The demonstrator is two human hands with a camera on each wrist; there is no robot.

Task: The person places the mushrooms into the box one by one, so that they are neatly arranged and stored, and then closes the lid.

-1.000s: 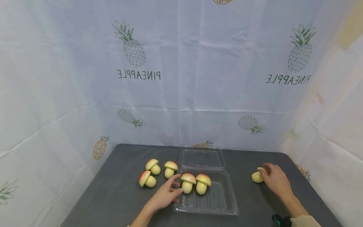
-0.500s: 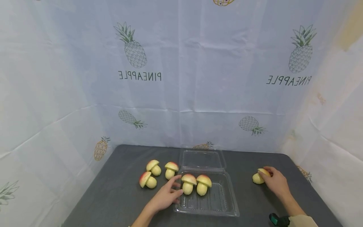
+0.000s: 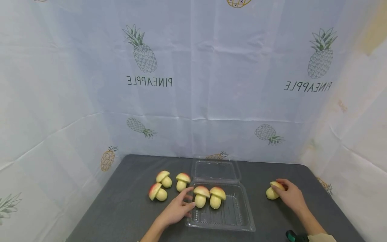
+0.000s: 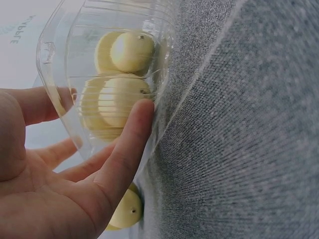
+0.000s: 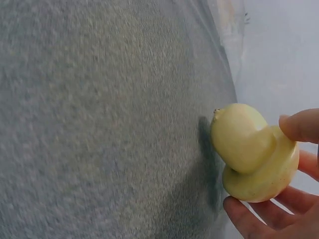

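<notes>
My right hand (image 3: 292, 196) pinches a toy mushroom (image 5: 244, 144) by its cap between thumb and fingertips, the pale stem pointing away from the palm. It is close over the table at the right. My left hand (image 3: 176, 210) is at the left rim of an open clear plastic container (image 3: 223, 227), with fingers spread and fairly straight; a fingertip rests against the outer wall in the left wrist view. Inside the container's left half, two toy mushrooms, one on the left (image 3: 201, 196) and one on the right (image 3: 216, 197), lie side by side with red-yellow caps toward the back.
Left of the container lie three more toy mushrooms: one at the back (image 3: 164, 178), one in front (image 3: 158, 192) and one near the container (image 3: 182, 182). The clear lid (image 3: 215, 169) is folded back on the dark table (image 3: 115, 208). Pineapple-print curtains (image 3: 193, 101) enclose it.
My right hand's fingers have settled on the toy mushroom's cap, and it has shifted slightly left and toward me with the hand. The left hand stays at the container.
</notes>
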